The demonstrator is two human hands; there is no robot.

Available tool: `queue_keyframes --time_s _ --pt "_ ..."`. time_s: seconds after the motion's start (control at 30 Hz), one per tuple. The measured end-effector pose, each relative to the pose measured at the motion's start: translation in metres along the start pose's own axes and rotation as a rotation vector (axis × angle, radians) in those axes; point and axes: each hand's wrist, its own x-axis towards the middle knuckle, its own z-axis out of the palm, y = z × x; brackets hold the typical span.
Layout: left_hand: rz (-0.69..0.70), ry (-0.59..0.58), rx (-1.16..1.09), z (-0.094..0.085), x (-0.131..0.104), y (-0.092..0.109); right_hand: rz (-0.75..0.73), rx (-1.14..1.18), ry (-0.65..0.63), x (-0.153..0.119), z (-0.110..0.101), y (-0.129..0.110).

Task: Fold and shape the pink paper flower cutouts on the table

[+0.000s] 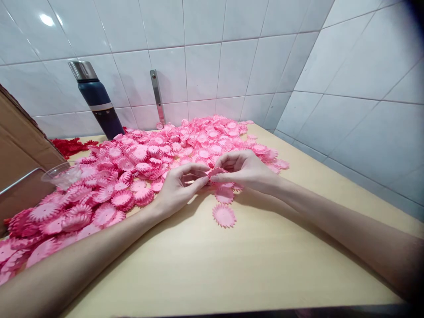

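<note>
My right hand (243, 170) pinches a pink scalloped flower-petal disc (217, 170) between thumb and fingers, above the table. My left hand (180, 183) meets it from the other side, thumb and forefinger closed at the disc's left edge. The fingers partly cover the disc, and I cannot tell whether it is one layer or more. Just below the hands lies a loose petal disc (224, 215), flat on the table. Another petal disc (224, 194) rests between it and my fingers. Behind and left of my hands spreads a big heap of pink petal discs (139, 153).
A dark blue bottle (99, 104) with a steel cap stands by the tiled wall (205, 66). Red pieces (71, 146) lie near a cardboard box (26, 128) and a clear plastic cup (62, 176) on the left. A metal strip (157, 95) is fixed to the wall behind the table (212, 274).
</note>
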Motion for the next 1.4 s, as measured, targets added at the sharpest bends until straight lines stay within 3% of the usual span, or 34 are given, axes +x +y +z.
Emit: queue_keyframes --time_s 0.4,0.6,0.8,0.9,1.07,1.17,1.23,1.4 --pt "-0.055 -0.001 -0.116 0.000 0.001 0.001 -0.028 -0.132 0.069 -0.002 0.002 -0.005" --pt "0.000 -0.132 -0.061 0.001 -0.002 0.004 0.009 -0.101 -0.016 -0.002 0.004 -0.003" --pt "0.042 -0.090 -0.008 0.000 -0.001 0.001 0.070 -0.147 -0.110 -0.006 0.012 -0.008" --pt "0.021 -0.039 0.016 -0.001 0.001 -0.001 -0.001 -0.186 0.046 -0.003 0.012 -0.006" --pt "0.033 0.007 0.057 -0.002 0.001 -0.001 -0.075 -0.093 0.478 0.009 -0.012 0.007" --pt "0.034 0.061 0.057 -0.003 0.001 -0.002 -0.110 -0.128 0.571 0.013 -0.022 0.010" --pt "0.030 0.088 0.051 -0.003 0.002 -0.002 -0.134 -0.169 0.495 0.011 -0.020 0.007" --pt "0.043 0.066 0.011 -0.002 0.002 -0.002 -0.093 -0.142 0.095 0.000 0.001 -0.001"
